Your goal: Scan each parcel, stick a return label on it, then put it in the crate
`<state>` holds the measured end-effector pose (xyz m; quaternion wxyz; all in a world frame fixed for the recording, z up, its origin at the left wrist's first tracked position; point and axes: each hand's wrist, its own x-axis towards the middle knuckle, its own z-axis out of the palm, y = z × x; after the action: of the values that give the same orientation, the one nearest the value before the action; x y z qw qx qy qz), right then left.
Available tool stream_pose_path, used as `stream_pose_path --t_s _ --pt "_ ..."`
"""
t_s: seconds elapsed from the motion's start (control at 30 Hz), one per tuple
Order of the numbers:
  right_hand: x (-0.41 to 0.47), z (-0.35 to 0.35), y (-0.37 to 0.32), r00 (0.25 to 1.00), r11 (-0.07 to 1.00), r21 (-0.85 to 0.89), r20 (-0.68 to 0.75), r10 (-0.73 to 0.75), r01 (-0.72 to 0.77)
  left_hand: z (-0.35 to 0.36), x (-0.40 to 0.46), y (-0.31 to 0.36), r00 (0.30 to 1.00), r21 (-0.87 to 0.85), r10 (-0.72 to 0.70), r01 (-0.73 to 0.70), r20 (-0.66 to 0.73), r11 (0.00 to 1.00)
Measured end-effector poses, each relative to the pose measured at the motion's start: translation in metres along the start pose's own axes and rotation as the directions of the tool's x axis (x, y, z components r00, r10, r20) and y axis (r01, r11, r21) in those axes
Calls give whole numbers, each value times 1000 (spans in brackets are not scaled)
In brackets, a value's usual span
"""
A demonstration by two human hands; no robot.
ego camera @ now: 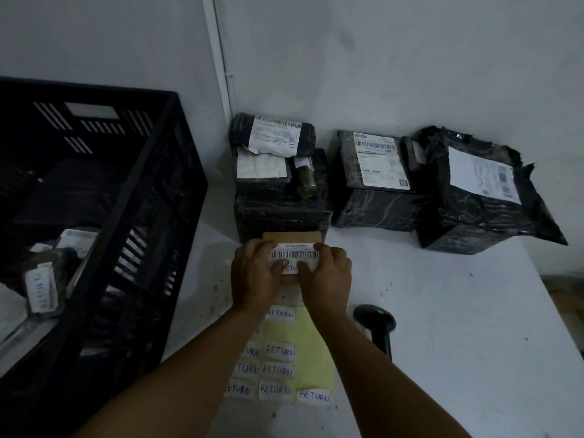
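Both hands press on a small brown cardboard parcel (292, 238) lying on the white worktop (442, 311), just in front of a stack of black-wrapped parcels (281, 197). The left hand (254, 275) and right hand (325, 275) have their grips flattened rather than closed. Their fingertips bear down on a white handwritten return label (290, 267), which sits just below the parcel's printed barcode label (294, 254).

The main risk is overlap: the return label touches the barcode strip, and a slip upward would cover the bars. Uneven pressing could also trap a crease or leave a corner lifted, which might catch later in the crate. The light is dim, so whether the label is fully stuck down is hard to tell.

The parcel is flat, matte and stiff-looking. The other parcels are boxy shapes in glossy, crinkled black film with white paper shipping labels. One at the far right (480, 194) has loose, ragged plastic at its edges.

Near the forearms lies a pale yellow backing sheet (313, 352), smooth and slick-looking, carrying more rounded "RETURN" stickers. A black handheld scanner (376, 320) rests to the right. The black slatted plastic crate (164, 172) stands to the left, with labelled parcels already inside.
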<state>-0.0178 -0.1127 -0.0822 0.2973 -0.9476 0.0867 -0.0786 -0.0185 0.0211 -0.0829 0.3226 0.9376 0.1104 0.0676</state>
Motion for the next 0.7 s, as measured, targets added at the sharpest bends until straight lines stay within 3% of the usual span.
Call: stream_pose_path --t_s 0.13,0.23,0.43,0.7 --pt "4 1 7 974 971 112 109 198 -210 4 -5 -3 985 -179 -171 162 -33 970" --pt "5 1 9 971 964 136 112 212 -227 2 0 -4 971 -241 -241 233 -2 942" --pt "2 0 11 969 967 157 178 171 -199 -3 -5 -6 978 -278 -179 202 104 939" --pt "1 -4 15 960 952 187 182 211 -244 -11 -5 -14 947 -413 -240 310 212 856"
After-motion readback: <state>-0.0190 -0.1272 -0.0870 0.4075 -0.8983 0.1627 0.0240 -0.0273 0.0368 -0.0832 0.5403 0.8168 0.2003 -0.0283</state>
